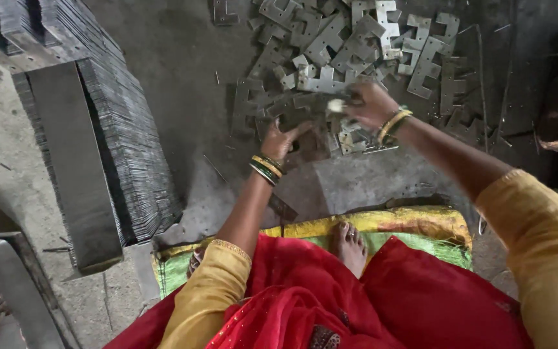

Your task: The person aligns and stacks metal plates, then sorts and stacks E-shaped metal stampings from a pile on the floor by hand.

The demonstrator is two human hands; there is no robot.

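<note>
Stamped metal plates gathered from a floor pile with both hands.

A small bundle of plates (305,106) is held between the left hand (280,139) and the right hand (371,102), both clenched on it, at the near edge of the loose pile of E-shaped stampings (356,39) on the far floor. The step in hand is judged as collecting and aligning. Next, squaring of the edges is likely called for. A neat stack of sheets (124,129) lies at left.

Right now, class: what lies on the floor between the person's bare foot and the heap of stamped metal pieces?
In the head view, between the bare foot and the heap of metal pieces lie the yellow mat edge and bare grey floor.
</note>
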